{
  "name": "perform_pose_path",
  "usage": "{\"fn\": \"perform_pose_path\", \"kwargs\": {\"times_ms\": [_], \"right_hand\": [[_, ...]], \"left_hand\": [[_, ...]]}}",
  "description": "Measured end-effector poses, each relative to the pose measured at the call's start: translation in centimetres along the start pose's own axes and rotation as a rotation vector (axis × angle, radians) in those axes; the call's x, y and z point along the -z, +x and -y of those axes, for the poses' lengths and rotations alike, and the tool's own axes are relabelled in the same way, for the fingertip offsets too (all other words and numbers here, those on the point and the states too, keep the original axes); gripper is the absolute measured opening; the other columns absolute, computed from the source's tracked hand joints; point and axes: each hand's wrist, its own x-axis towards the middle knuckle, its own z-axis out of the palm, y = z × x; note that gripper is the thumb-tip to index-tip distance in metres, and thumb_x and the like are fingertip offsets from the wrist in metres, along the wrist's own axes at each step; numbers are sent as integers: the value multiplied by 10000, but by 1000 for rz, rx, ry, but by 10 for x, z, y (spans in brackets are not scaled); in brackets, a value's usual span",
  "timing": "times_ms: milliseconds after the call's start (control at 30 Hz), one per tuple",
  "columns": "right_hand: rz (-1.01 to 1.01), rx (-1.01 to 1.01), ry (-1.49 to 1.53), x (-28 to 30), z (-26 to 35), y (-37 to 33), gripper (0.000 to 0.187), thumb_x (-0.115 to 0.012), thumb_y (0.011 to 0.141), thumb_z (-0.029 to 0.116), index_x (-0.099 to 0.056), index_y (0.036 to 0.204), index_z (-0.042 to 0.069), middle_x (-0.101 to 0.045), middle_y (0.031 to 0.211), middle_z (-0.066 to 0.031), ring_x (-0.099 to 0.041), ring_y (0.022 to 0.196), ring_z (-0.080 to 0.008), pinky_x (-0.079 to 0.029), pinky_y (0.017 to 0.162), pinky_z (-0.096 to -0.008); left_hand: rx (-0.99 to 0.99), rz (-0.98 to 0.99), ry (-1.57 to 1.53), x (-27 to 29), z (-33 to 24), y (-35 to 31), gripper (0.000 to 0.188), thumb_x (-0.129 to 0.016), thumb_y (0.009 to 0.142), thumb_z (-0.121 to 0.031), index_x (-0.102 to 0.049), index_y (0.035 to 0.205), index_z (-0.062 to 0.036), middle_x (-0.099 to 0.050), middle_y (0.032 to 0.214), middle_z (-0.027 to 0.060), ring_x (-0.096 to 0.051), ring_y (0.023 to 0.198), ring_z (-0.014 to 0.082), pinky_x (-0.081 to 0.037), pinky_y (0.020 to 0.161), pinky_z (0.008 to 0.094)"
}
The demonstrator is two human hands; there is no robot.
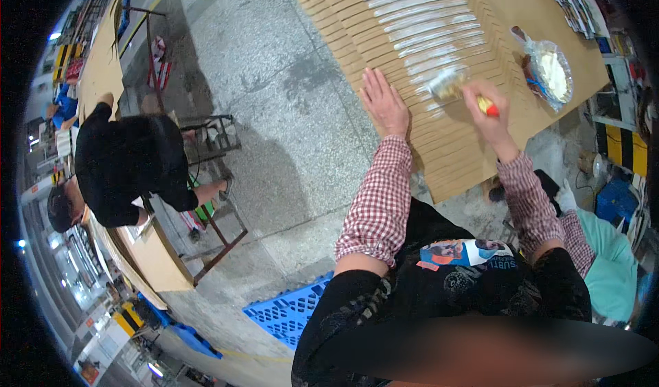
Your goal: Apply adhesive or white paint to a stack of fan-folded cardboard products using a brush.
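Note:
Overlapping brown cardboard sheets (449, 157) lie fanned in a long row on a table, their edges forming narrow steps. A wet white band (429, 23) of what looks like glue runs along the middle of the steps. My left hand (386, 104) rests flat on the left edge of the sheets, fingers stretched out. In my right hand (489, 106) is a paintbrush (446, 87) with a yellow and red handle. Its whitened bristles touch the sheets at the near end of the band. To the right stands a plastic-lined container (549, 78) holding white paste.
At the left, a co-worker in black (130, 160) bends over another table with cardboard (161, 256). A blue plastic pallet (288, 311) lies on the floor near my left side. Close on my right is a person in a mint-green garment (607, 263). Stacked sheets (573, 3) lie at the far right.

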Motion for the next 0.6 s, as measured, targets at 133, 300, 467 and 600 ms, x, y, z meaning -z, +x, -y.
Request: {"fn": "perform_pose_path", "kwargs": {"times_ms": [133,300,467,600], "right_hand": [[-81,-64,-46,-3,-40,0,88,-630,779,56,-575,786,-13,-591,738,-103,-573,701,-180,-438,629,-284],[196,-479,-163,53,-62,-60,157,-655,783,135,-585,745,-1,-575,668,-58,-545,597,-105,-429,554,-256],[-223,-371,245,35,-48,49,146,-618,812,125,-591,727,9,-554,624,16,-495,544,-49,-386,499,-205],[-171,-235,88,19,-94,83,165,-621,814,123,-563,704,15,-528,598,23,-491,546,-49,-385,501,-211]], "left_hand": [[-18,18,19,-2,4,-5,516,-365,905,-184,-254,1371,8,-197,1451,172,-159,1350,298,-87,1086,440],[29,62,43,1,4,-6,505,-339,924,-187,-235,1379,6,-173,1461,162,-141,1357,288,-68,1092,436],[12,40,55,3,2,-5,503,-335,927,-188,-231,1380,6,-173,1460,166,-156,1353,295,-88,1090,438],[11,56,63,-3,-7,-3,504,-338,922,-182,-234,1381,-1,-182,1459,165,-164,1352,292,-98,1089,436]]}}
